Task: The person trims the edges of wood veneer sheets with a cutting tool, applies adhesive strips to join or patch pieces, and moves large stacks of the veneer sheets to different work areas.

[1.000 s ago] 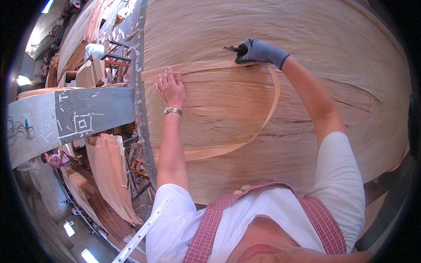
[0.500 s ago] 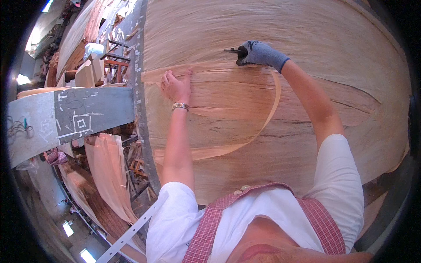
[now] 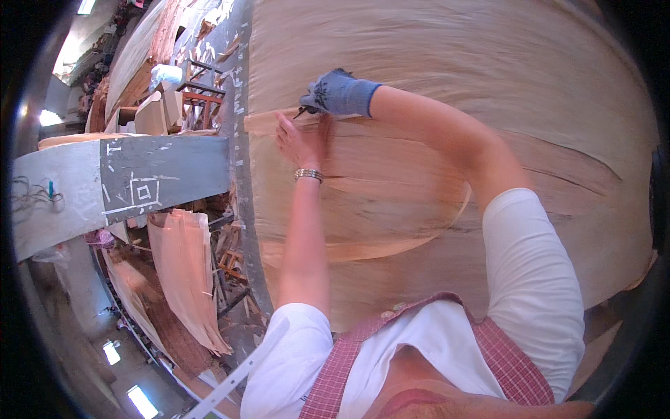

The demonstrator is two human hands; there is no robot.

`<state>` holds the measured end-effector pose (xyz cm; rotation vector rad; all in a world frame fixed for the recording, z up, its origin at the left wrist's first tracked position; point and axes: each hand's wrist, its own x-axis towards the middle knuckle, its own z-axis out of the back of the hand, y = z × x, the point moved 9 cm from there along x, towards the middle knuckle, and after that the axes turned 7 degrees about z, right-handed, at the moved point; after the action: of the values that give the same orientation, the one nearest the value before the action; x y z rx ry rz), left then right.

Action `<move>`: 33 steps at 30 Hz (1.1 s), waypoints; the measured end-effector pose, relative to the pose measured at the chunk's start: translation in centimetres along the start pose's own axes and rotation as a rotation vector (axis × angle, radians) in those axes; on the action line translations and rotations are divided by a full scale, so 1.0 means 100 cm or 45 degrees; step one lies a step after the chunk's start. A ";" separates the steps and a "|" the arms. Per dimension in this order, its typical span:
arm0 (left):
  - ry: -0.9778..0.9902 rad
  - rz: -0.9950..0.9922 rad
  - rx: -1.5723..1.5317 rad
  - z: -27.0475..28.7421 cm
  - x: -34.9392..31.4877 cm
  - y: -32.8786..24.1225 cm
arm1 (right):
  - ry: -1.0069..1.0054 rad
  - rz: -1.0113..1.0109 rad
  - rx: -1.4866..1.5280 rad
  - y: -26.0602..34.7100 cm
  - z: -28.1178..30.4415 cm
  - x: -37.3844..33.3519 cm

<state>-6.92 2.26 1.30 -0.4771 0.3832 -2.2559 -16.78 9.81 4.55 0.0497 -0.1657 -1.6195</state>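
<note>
Pinkish veneer sheet (image 3: pixel 398 157): lies flat beneath and to the right of the left hand (image 3: pixel 301 145); looks thin, light and apt to split along its grain
Where to hold: flat fingers along the edge just ahead of the left hand would, I judge, suit it better than a hard pinch
Pale curved strip (image 3: pixel 363 250): bows out below and right of the left hand; floppy by the look of it, probably easy to crease or tear
Left hand: bare, fingers half bent beside the sheet's edge; from where I stand I cannot tell whether they pinch it
Right hand (image 3: pixel 339 93): gloved, closed round a small dark tool (image 3: pixel 303 110), its tip near the left fingertips
</note>
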 end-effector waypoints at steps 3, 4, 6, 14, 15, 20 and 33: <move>0.026 0.047 0.094 0.002 0.000 -0.001 | 0.096 0.080 -0.176 0.012 -0.014 0.022; 0.040 0.072 0.131 0.005 -0.001 -0.003 | 0.120 0.113 -0.198 0.014 -0.017 0.025; -0.031 0.015 0.088 0.008 0.000 -0.007 | 0.092 0.197 -0.145 0.011 -0.018 0.027; 0.072 0.116 0.117 0.009 -0.001 -0.009 | 0.127 0.194 -0.158 0.006 -0.032 0.044; 0.075 0.126 0.119 0.008 -0.001 -0.007 | 0.112 0.195 -0.143 0.007 -0.031 0.046; 0.128 0.103 0.141 -0.002 0.002 -0.006 | 0.288 0.184 -0.062 0.003 -0.037 0.046; 0.249 0.159 0.185 -0.010 0.006 -0.003 | 0.332 -0.281 0.015 -0.023 -0.021 -0.069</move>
<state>-7.96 2.10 0.71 -0.1528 0.3350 -2.1956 -18.35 16.67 1.68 0.2958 0.0334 -1.8145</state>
